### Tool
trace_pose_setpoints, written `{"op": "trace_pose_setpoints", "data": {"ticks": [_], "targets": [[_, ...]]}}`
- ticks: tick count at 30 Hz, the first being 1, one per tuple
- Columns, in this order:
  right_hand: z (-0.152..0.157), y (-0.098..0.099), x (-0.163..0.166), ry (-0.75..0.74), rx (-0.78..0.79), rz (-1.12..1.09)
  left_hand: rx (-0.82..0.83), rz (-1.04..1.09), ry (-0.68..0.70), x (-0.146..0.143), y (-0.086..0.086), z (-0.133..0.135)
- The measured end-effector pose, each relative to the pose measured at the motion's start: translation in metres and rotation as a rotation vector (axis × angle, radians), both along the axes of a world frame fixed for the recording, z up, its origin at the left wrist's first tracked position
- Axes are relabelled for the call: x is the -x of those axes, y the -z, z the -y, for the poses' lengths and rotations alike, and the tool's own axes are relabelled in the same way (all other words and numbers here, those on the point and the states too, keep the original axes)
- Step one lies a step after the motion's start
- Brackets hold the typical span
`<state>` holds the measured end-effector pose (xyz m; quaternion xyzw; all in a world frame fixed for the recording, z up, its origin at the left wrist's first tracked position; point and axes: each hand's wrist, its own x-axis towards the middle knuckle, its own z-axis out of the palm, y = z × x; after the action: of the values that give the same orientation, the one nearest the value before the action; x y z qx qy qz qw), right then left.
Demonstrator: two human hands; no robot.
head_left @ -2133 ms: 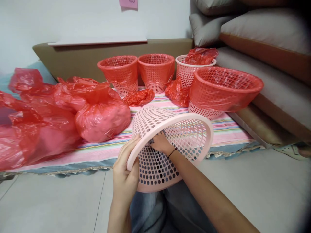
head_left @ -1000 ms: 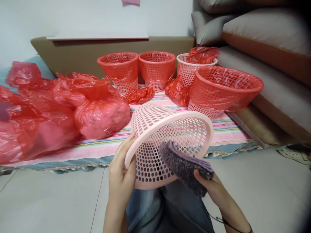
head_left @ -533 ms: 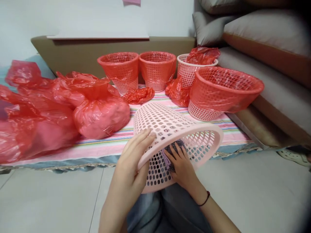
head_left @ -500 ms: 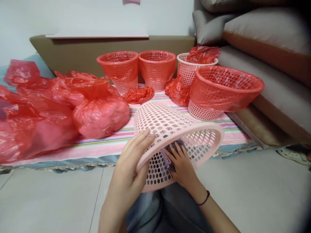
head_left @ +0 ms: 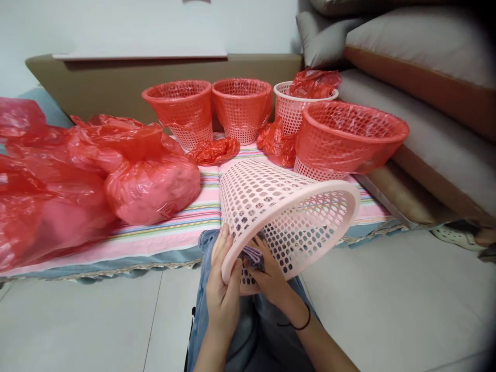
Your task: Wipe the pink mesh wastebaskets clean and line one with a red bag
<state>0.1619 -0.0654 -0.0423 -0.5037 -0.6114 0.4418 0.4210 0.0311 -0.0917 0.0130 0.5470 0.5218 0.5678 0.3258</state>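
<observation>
A pink perforated plastic wastebasket (head_left: 263,188) lies tilted over my knees, its mouth facing me and to the right. My left hand (head_left: 222,284) grips the rim at its left side, thumb inside and fingers outside. Inside the mouth, my right hand (head_left: 269,271) is closed on a folded grey and purple cloth (head_left: 253,256), held against the inner wall near the left of the rim. Part of the cloth and some right fingertips are hidden by the basket and the hand.
Baskets lined with red bags (head_left: 178,111) stand at the back of the striped sheet (head_left: 209,206); another lined basket (head_left: 349,134) leans at right. Filled red plastic bags (head_left: 155,181) sit at left. Stacked grey cushions (head_left: 422,51) rise on the right.
My right hand has moved left with the cloth along the basket's inside, and its fingers have closed from spread. My left hand has slid lower on the rim; the basket has turned slightly.
</observation>
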Motion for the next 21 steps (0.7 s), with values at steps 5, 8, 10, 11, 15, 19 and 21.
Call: {"op": "trace_pose_setpoints", "data": {"ticks": [5,8,10,11,15,19,21], "targets": [[0.004,-0.007,0.029,0.111,0.408,-0.683,0.089,0.087,-0.111,0.006,0.004,0.004],[0.006,-0.018,0.028,0.043,0.38,-0.667,0.112,0.182,-0.119,0.008,0.007,0.004],[0.008,-0.027,0.022,-0.034,0.289,-0.568,0.103,0.228,-0.121,0.008,0.008,0.002],[0.01,-0.032,0.019,-0.087,0.235,-0.514,0.093,0.243,-0.134,0.008,0.008,0.002],[0.017,-0.045,0.0,-0.303,0.137,-0.324,0.041,0.219,-0.314,0.008,0.007,0.002],[0.023,-0.047,-0.022,-0.428,0.124,-0.186,0.038,0.108,-0.451,0.014,0.004,0.005],[0.021,-0.048,-0.032,-0.483,0.115,-0.119,0.023,0.067,-0.463,0.02,0.001,0.005]]}}
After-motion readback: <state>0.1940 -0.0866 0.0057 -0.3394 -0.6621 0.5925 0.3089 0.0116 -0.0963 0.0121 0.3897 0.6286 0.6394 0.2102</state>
